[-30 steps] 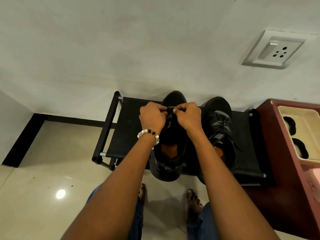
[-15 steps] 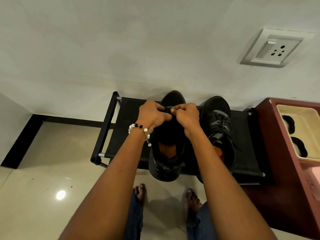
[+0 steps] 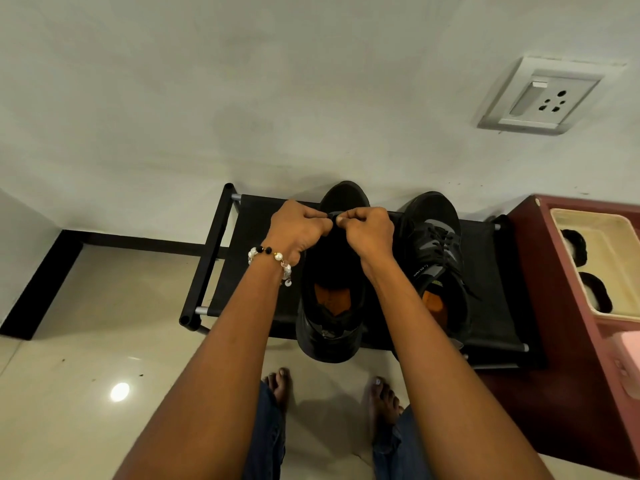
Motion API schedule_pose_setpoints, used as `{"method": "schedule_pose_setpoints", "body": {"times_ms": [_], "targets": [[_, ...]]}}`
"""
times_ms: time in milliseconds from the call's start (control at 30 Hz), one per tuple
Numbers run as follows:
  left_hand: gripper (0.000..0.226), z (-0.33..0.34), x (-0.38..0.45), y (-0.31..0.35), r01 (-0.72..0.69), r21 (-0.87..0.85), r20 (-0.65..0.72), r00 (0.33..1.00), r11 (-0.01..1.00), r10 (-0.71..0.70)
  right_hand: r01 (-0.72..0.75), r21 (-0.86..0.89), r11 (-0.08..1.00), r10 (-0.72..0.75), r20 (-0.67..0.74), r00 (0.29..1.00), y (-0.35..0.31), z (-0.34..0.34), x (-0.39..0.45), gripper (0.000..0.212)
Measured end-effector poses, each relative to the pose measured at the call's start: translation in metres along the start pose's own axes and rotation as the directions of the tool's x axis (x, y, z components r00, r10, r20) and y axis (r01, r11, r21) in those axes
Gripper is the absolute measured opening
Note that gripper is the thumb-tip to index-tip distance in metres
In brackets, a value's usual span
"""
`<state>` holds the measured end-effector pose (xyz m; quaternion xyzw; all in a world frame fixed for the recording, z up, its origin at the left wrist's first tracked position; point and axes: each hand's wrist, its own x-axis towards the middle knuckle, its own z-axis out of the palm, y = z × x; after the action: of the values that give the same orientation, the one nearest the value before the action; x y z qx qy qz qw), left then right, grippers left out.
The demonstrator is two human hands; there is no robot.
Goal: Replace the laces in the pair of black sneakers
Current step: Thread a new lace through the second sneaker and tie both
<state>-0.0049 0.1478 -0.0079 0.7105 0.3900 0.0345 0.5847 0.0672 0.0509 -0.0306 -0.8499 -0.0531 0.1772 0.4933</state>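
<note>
At frame centre, my left hand (image 3: 298, 230) and right hand (image 3: 369, 230) have crept toeward along the left sneaker (image 3: 332, 289), both pinching its lace, threading likely underway.

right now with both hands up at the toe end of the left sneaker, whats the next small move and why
Probably pull the lace free of the front eyelets. Both the left hand and right hand pinch it at the toe end of the left sneaker, whose throat below looks unlaced, while the right sneaker is laced.

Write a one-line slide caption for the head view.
Both hands, left hand and right hand, pinch a black lace at the left sneaker on a low black rack.
</note>
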Motion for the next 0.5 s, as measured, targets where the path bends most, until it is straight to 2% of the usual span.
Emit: {"method": "schedule_pose_setpoints", "body": {"times_ms": [200, 367, 500], "targets": [[0.029, -0.001, -0.001, 0.001, 0.012, -0.003, 0.037, 0.999, 1.000, -0.011, -0.034, -0.031, 0.999, 0.032, -0.053, 0.998, 0.003, 0.010, 0.003, 0.032], [0.033, 0.000, 0.000, -0.001, 0.015, -0.013, 0.049, 0.999, 1.000, -0.014, -0.103, 0.042, 0.994, 0.105, -0.068, 0.992, 0.004, 0.015, 0.001, 0.021], [0.022, 0.001, 0.002, -0.004, -0.024, 0.003, 0.019, 1.000, 1.000, 0.024, -0.204, 0.095, 0.974, 0.209, -0.037, 0.977, -0.005, 0.010, -0.002, 0.020]]}}
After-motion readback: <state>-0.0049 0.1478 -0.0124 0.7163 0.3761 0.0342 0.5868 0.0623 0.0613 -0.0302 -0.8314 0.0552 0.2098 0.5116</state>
